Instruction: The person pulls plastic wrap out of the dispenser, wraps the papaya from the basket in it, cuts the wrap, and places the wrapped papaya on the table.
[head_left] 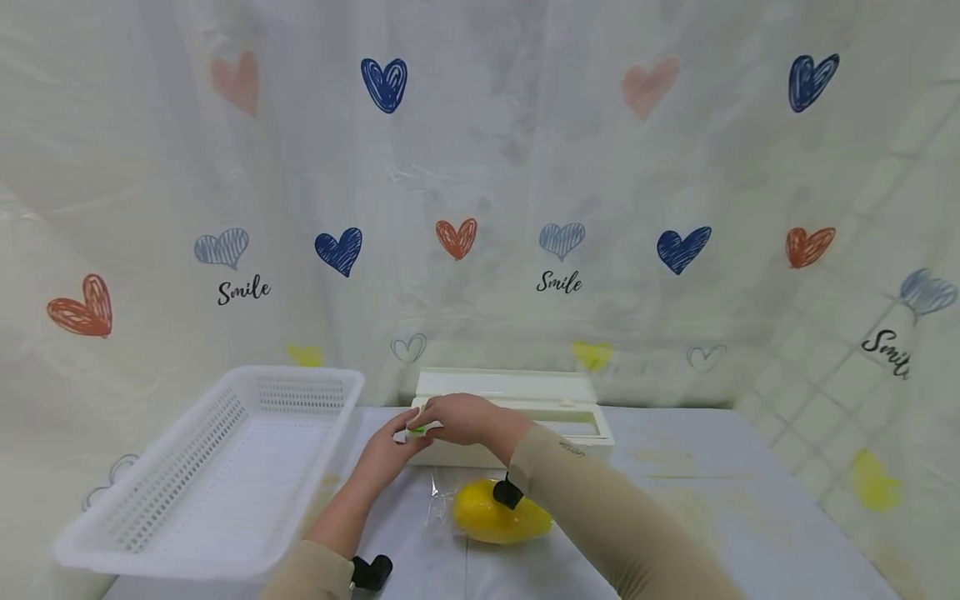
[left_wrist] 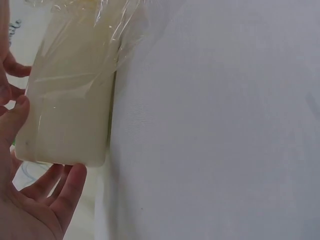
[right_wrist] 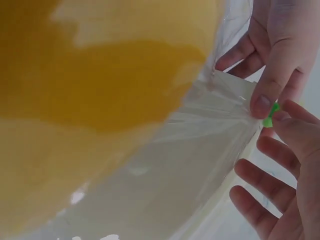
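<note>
A long white cling film box (head_left: 480, 455), its lid (head_left: 506, 384) raised, lies across the table by the back wall. My left hand (head_left: 385, 457) grips its left end, thumb along the top edge and fingers at the end face in the left wrist view. My right hand (head_left: 459, 418) reaches over the same end and pinches a small green slider (right_wrist: 270, 116) between thumb and forefinger, its other fingers spread. Clear film (right_wrist: 210, 112) runs over the box front. It reaches a yellow mango-like fruit (head_left: 491, 518) lying in front, partly hidden by the right wrist camera.
To the left stands a large white perforated basket (head_left: 247, 492). A pale cloth covers the table (head_left: 675, 500). Behind hangs a white curtain (head_left: 487, 150) printed with hearts, close to the box's lid.
</note>
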